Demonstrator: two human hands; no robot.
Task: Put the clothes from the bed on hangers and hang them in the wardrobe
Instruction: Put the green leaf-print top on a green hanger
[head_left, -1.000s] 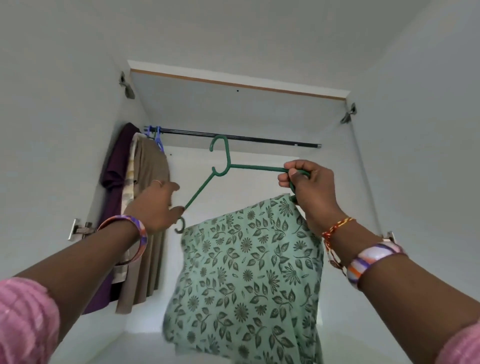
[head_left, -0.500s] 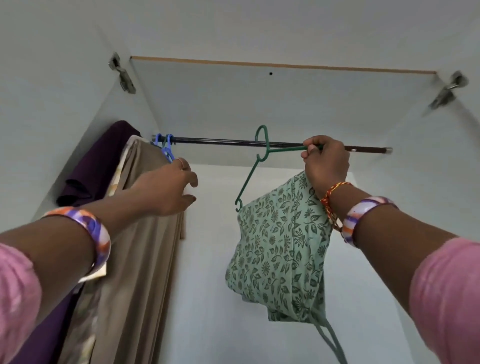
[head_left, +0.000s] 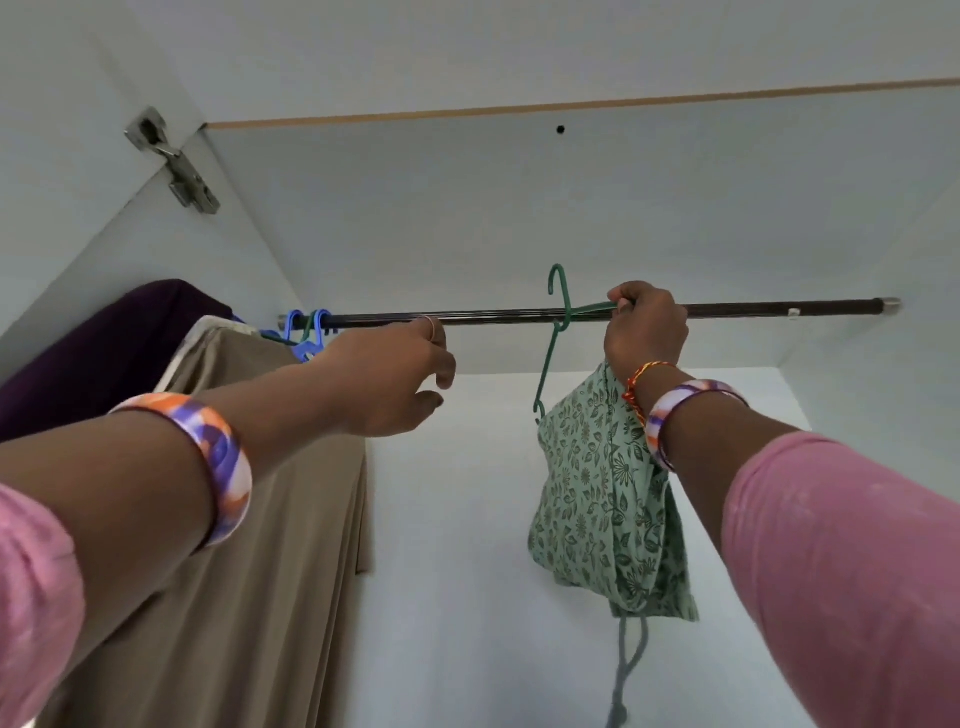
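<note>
The right hand (head_left: 644, 332) grips the green hanger (head_left: 558, 332), carrying a floral garment (head_left: 597, 499), at the wardrobe rail (head_left: 727, 310); its hook seems not yet on. The left hand (head_left: 395, 379) hovers relaxed, empty. Beige (head_left: 270, 519) and purple clothes (head_left: 98, 353) already hang at the rail's left end.

both arms in soft pink fabric sleeves (head_left: 852, 561) pushed up past the wrist. chunky glossy bangle swirled in orange, purple and white (head_left: 221, 462) on the left wrist, a matching one on the right plus a thin red-and-yellow braided thread (head_left: 638, 382). slim ring (head_left: 430, 327) on a left finger.
</note>
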